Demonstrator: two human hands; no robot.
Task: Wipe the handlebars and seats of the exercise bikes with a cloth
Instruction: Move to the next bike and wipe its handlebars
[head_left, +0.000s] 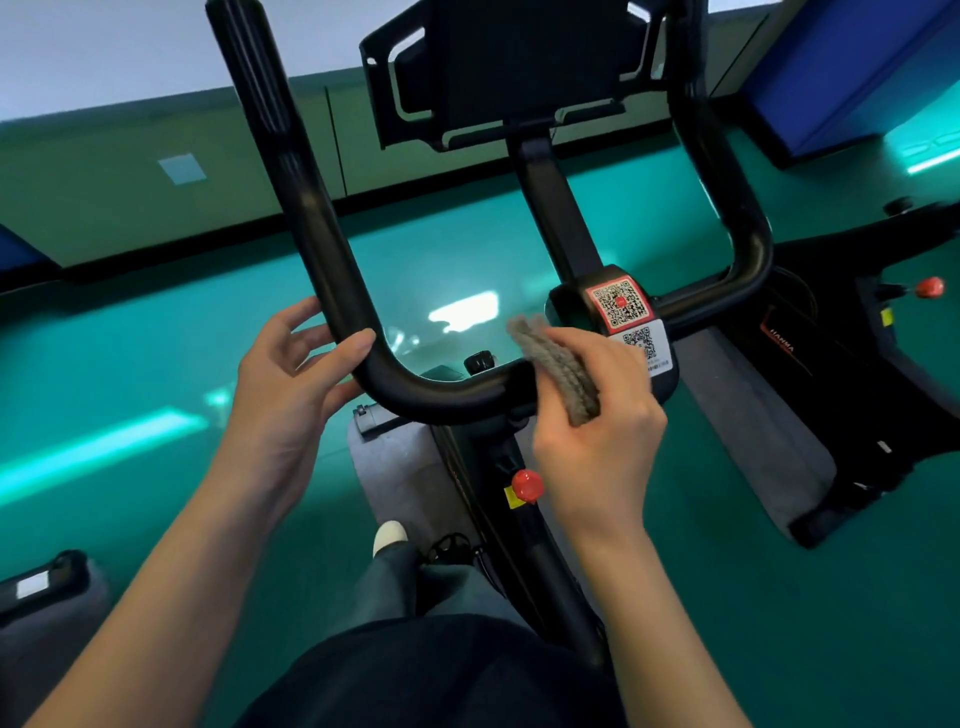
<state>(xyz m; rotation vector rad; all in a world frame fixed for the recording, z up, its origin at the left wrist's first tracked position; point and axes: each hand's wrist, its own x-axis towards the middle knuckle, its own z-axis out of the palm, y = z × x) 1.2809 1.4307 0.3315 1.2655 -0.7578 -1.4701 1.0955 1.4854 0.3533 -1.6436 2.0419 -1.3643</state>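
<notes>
The black U-shaped handlebar (311, 218) of an exercise bike fills the middle of the head view. My left hand (296, 379) curls loosely around its lower left bend, thumb on top, fingers partly apart. My right hand (597, 415) grips a folded grey-brown cloth (558, 364) and presses it on the crossbar just left of the centre clamp, which carries QR-code stickers (621, 306). The bike's seat is not in view.
A black tablet holder (498, 67) rises above the bar. A red knob (527, 486) sits on the frame below. A second bike (857, 364) with its own red knob stands at the right. Teal floor surrounds them; another machine's base (47, 582) lies lower left.
</notes>
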